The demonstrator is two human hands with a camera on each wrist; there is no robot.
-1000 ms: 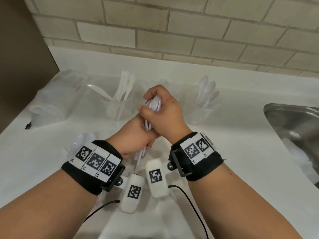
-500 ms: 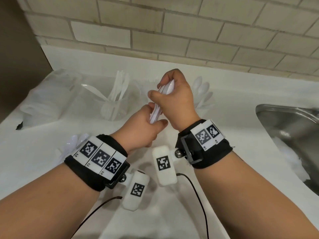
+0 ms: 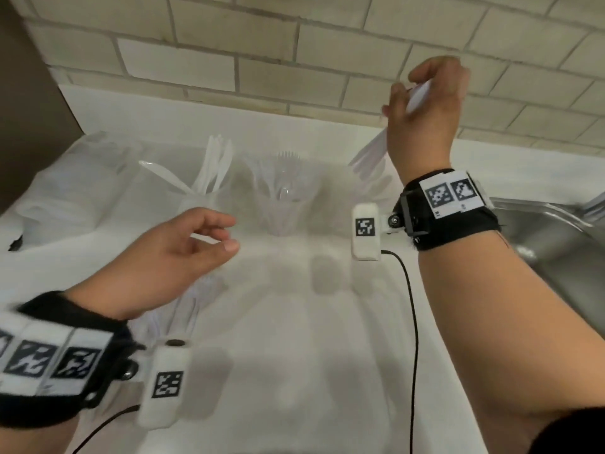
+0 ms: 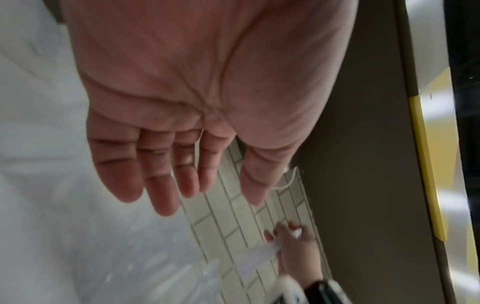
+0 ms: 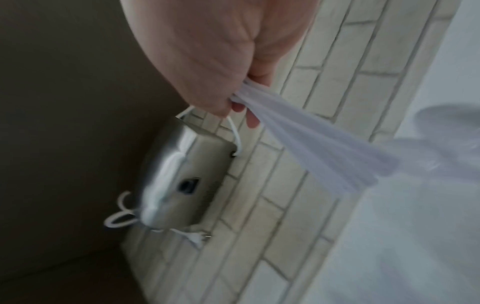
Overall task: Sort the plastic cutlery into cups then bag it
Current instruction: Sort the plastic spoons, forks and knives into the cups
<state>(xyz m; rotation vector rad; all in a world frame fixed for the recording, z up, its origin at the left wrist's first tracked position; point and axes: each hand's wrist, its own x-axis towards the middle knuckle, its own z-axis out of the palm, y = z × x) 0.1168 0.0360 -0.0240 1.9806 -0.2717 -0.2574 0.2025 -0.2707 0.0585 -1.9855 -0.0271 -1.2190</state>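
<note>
1. Because the spoons belong in the cup on the right, the right hand (image 3: 425, 106) is lifted above that spoon cup (image 3: 371, 178) with its fingers (image 5: 253, 119) curled tight around a bunch of white plastic spoons (image 5: 311, 148).
2. The handles point down toward the cup, so I think they will slide in that way.
3. The left hand (image 3: 170, 260) holds nothing; its fingers (image 4: 161, 185) are loose and a little bent, low over the white counter (image 3: 294, 339).
4. It looks ready to pick up more of the cutlery lying under it (image 3: 183, 309).
5. Farther back, the middle cup (image 3: 281, 204) holds forks, and the left cup (image 3: 203, 191) holds what look like knives.
6. The clear plastic bag (image 3: 65, 185) lies at the far left, so bagging is not yet done.
</note>
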